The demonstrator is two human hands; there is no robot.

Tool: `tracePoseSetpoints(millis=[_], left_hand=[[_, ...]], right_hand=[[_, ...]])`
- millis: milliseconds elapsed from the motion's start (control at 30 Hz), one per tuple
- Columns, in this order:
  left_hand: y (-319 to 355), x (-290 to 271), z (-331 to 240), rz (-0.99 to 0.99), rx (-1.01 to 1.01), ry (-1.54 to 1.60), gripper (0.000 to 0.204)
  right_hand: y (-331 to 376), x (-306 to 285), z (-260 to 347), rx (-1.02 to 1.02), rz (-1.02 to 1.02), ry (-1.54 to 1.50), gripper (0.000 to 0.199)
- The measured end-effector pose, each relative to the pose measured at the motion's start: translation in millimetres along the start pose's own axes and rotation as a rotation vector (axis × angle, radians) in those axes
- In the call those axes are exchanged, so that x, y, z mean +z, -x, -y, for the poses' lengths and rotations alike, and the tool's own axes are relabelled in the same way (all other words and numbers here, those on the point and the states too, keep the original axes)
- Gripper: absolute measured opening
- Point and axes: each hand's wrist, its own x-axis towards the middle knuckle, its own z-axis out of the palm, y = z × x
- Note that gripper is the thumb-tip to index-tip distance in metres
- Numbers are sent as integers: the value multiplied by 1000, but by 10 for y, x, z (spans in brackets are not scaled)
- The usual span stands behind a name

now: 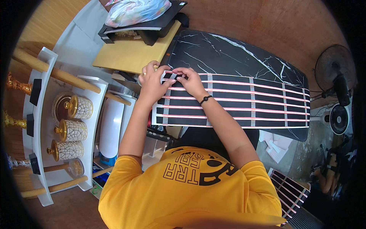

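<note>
A long black panel [230, 113] lies on the table, with several white-and-pink strips [232, 108] running along it and grey tape strips [252, 102] crossing them. My left hand [151, 84] is at its far left corner, fingers bent and thumb pointing inward; what they grip is too small to tell. Close beside it, my right hand [189, 82] has thumb and fingers pinched over the end of a short grey tape piece [172, 76]. Both thumbs nearly meet there. A dark bracelet [206, 99] circles my right wrist.
The black marble-patterned table [228, 53] extends behind the panel. A wooden side table [131, 57] holds a printer-like device and a plastic bag [137, 12]. Left stands a white shelf [89, 133] with gold-lidded jars [75, 130]. Two fans [338, 119], loose papers [276, 147] and another striped panel [288, 194] are right.
</note>
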Motion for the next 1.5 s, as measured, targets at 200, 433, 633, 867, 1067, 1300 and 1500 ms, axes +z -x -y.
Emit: tracePoseSetpoints(millis=[200, 433, 633, 867, 1067, 1300, 1500], left_hand=[[21, 168, -10, 86, -212, -15, 47], [70, 429, 139, 25, -193, 5, 44], [54, 563, 189, -3, -262, 83, 45], [51, 645, 319, 71, -269, 207, 40], [109, 471, 193, 99, -204, 225, 33], [160, 306, 66, -77, -209, 67, 24], [105, 364, 132, -61, -221, -28, 18]], right_hand=[[-60, -33, 0, -34, -8, 74, 37], [-86, 90, -138, -106, -129, 502, 17], [-104, 215, -112, -2, -181, 623, 13], [-116, 276, -98, 64, -206, 649, 11], [-218, 276, -177, 102, -258, 610, 10], [-216, 72, -153, 54, -188, 223, 35], [91, -106, -47, -91, 57, 443, 26]])
